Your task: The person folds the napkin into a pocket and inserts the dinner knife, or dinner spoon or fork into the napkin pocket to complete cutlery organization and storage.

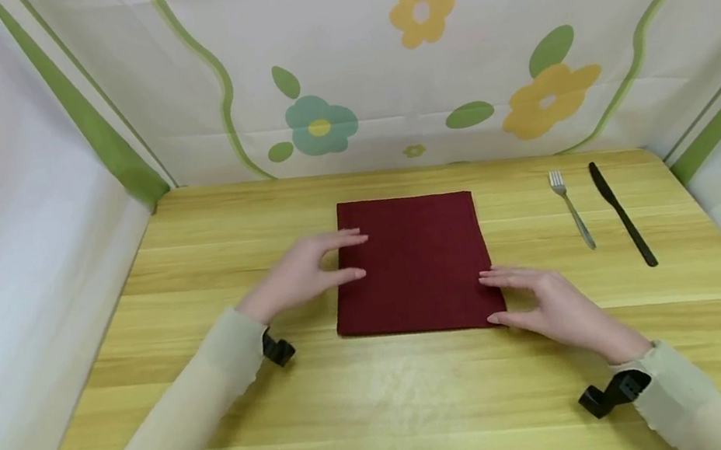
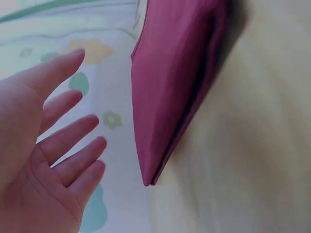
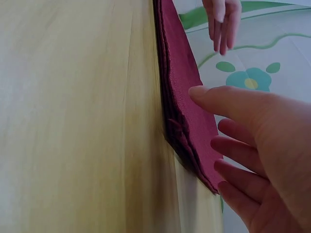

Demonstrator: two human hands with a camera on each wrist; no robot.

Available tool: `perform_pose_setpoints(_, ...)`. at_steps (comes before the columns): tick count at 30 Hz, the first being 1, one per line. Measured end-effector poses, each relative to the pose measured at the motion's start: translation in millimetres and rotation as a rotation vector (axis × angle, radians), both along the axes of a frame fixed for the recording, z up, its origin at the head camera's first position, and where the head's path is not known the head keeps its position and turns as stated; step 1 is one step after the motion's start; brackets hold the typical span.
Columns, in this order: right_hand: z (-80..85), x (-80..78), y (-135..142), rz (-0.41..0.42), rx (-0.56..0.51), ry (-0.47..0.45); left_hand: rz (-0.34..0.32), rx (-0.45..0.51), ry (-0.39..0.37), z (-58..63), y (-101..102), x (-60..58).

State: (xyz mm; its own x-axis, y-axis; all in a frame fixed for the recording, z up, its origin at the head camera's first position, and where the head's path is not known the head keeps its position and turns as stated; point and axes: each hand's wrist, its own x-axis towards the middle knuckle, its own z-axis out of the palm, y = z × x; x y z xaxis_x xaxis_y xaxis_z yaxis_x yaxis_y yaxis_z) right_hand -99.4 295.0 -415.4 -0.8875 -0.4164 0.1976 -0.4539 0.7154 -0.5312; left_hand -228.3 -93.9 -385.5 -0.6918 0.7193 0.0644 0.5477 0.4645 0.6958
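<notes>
A dark red folded cloth (image 1: 416,263) lies flat on the wooden table, its stacked layers showing along the edge in the right wrist view. My left hand (image 1: 304,269) is over its left side, thumb and fingers spread apart. In the left wrist view that hand (image 2: 58,141) hangs above the cloth (image 2: 165,82) with nothing in it. My right hand (image 1: 546,302) is at the cloth's lower right corner, fingertips right at the edge. From the right wrist, the thumb and fingers of this hand (image 3: 257,150) look relaxed and apart beside the cloth (image 3: 187,77).
To the right of the cloth lie a silver fork (image 1: 572,209) and a black knife (image 1: 622,213) on the table (image 1: 392,424). A white curtain (image 1: 345,38) with printed flowers hangs behind the table's back edge and along both sides.
</notes>
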Motion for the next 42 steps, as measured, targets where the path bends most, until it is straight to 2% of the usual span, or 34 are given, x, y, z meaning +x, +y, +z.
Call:
perform_pose_setpoints(4,-1.9,1.3,1.7,0.005,0.002,0.008,-0.008,0.016,0.008,-2.3,-15.3,28.5)
perform_pose_setpoints(7,-3.5,2.3,2.9,0.001,-0.009,0.004,-0.016,0.01,0.017,-6.7,-24.4,45.2)
perform_pose_setpoints(12,-5.3,3.8,3.1,-0.006,-0.034,-0.027,-0.088,-0.034,0.02,-15.8,-30.6,59.3)
perform_pose_setpoints(16,-5.3,4.2,3.5,-0.013,-0.039,-0.06,-0.134,-0.093,0.029,-21.5,-31.3,60.7)
perform_pose_setpoints(23,-5.9,3.6,5.7,-0.016,-0.043,-0.086,-0.113,-0.156,0.032,-24.8,-33.7,58.2)
perform_pose_setpoints(29,-8.0,2.8,7.7,-0.026,-0.05,-0.086,-0.128,-0.157,0.088,-23.9,-27.8,53.5)
perform_pose_setpoints(36,-7.6,3.5,8.2,-0.043,-0.057,-0.116,-0.101,-0.154,0.149,-24.8,-20.4,50.3)
perform_pose_setpoints(42,-7.1,4.1,7.0,-0.021,-0.023,-0.096,-0.039,-0.09,0.088,-25.1,-21.2,48.6)
